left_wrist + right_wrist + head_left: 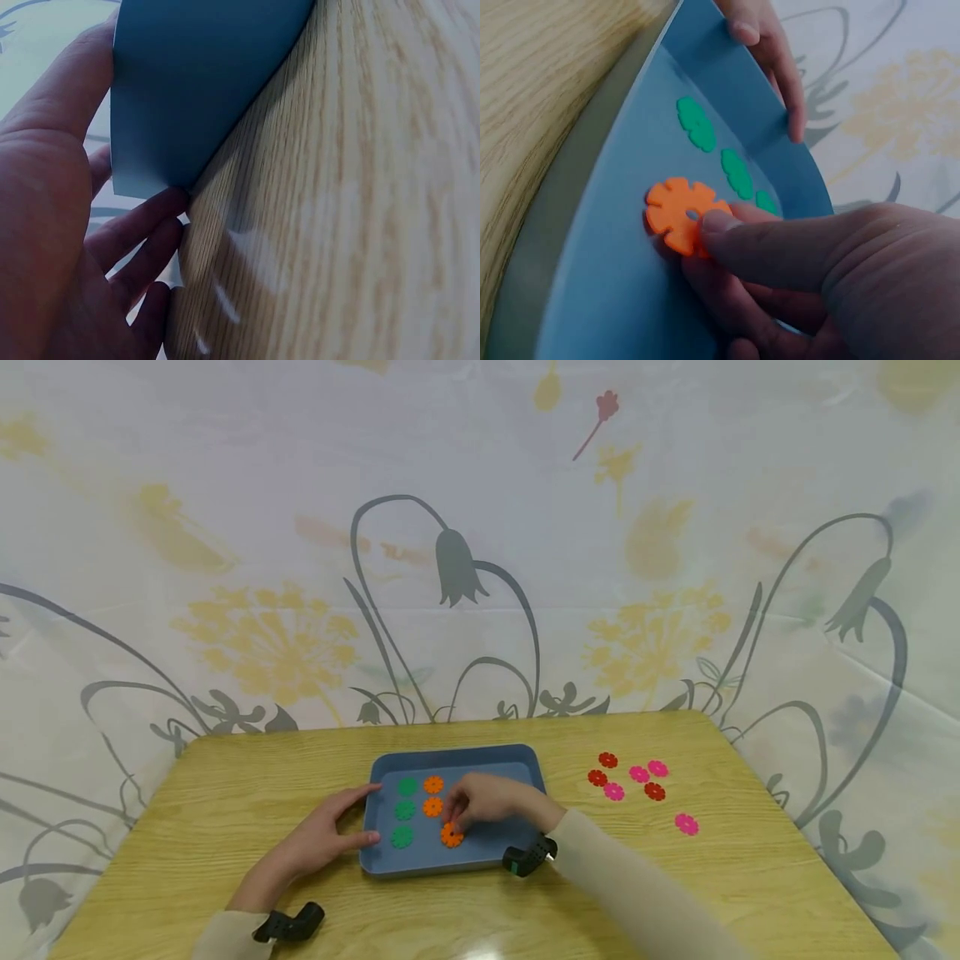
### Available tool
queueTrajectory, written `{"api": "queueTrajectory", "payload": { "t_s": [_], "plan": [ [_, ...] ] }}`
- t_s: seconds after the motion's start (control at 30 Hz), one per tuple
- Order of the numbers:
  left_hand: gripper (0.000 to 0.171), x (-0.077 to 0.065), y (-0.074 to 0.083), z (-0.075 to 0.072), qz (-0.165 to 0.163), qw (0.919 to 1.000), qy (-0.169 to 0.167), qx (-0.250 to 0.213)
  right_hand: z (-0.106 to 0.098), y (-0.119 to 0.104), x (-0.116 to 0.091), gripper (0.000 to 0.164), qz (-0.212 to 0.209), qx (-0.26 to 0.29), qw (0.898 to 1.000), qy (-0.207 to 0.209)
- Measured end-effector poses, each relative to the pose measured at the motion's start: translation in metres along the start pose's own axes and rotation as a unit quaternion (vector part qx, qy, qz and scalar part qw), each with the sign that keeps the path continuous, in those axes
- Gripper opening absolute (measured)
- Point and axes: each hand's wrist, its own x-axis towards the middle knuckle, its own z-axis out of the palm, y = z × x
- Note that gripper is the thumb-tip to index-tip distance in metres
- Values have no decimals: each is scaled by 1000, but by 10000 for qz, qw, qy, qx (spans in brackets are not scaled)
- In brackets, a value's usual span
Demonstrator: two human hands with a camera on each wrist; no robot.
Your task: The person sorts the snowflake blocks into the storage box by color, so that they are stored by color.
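Orange disc (pixel 671 214), edge in right grip (pixel 483 799) (mostly protruding), over tray (pixel 483 847)

Up on the person's head, one camera looks forward and down from farthest off, wide enough for the tabletop (pixel 442 927), left hand (pixel 318 839), right hand (pixel 483 797), blue tray (pixel 431 869) and flowered backdrop (pixel 480 435). The left wrist's camera peers along the palm, tipped sideways, close up to the tray's outer wall (pixel 195 90). The right wrist's, tipped too, looks past the thumb (pixel 780 251) into the tray, very near an orange disc (pixel 676 214). That disc and the green discs (pixel 697 124) show from the head as well; all three views share the left hand, tray, wood and backdrop.
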Motion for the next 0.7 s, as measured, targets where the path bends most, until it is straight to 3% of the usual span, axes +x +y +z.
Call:
{"api": "queueTrajectory", "payload": {
  "t_s": [0.37, 0.7],
  "plan": [
    [71, 1, 0, 0, 47, 10000, -13, 13, 10, -5, 7, 7, 384, 141, 9962, 771],
    [71, 0, -2, 0, 33, 10000, 17, -3, 19, -9, 7, 6, 596, 258, 9919, 1092]
  ]
}}
